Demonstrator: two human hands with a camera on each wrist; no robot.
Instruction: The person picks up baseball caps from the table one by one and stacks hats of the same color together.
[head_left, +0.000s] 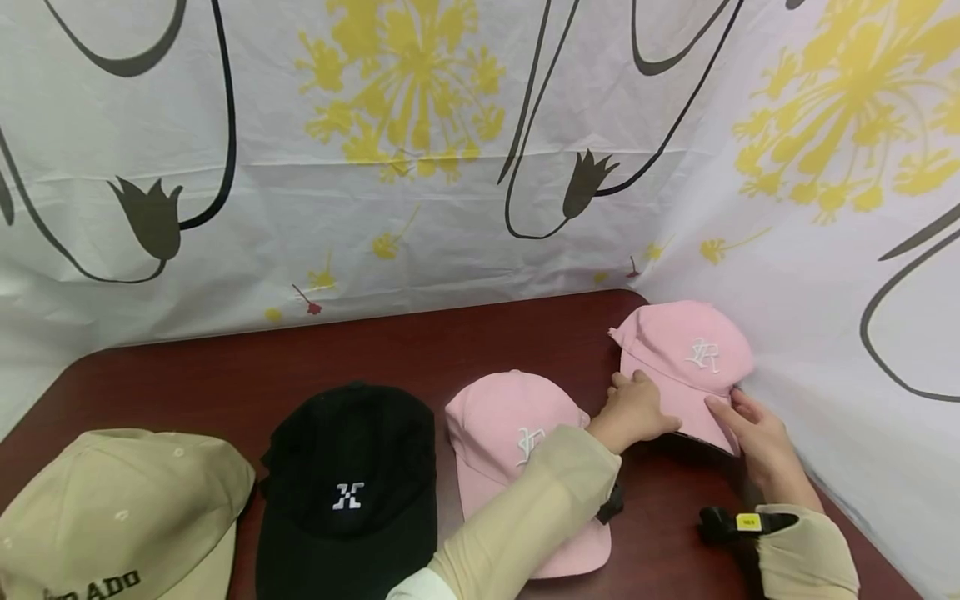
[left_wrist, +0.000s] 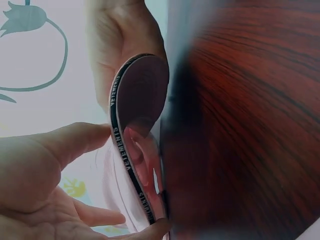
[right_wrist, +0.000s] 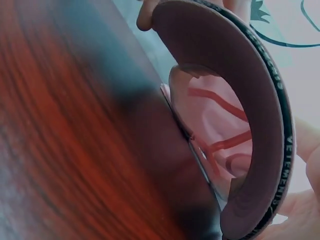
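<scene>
A pink baseball cap [head_left: 675,342] with a white embroidered monogram sits at the table's far right corner, brim toward me. My left hand [head_left: 632,412] holds the left side of its brim, thumb by the front edge and other fingers back toward the crown. On the opposite side my right hand [head_left: 772,446] grips the brim, its thumb lying on top. Dark trim lettered VETEMENTS [left_wrist: 121,142] runs along the brim edge in the left wrist view. The cap's underside and hollow pink inside [right_wrist: 220,105] face the camera in the right wrist view.
A second pink cap [head_left: 510,408] lies partly hidden under my left forearm. Left of it are a black cap [head_left: 352,450] with a white emblem and a beige cap [head_left: 142,508]. A patterned white curtain [head_left: 450,217] hangs behind and right of the dark red table [head_left: 360,354].
</scene>
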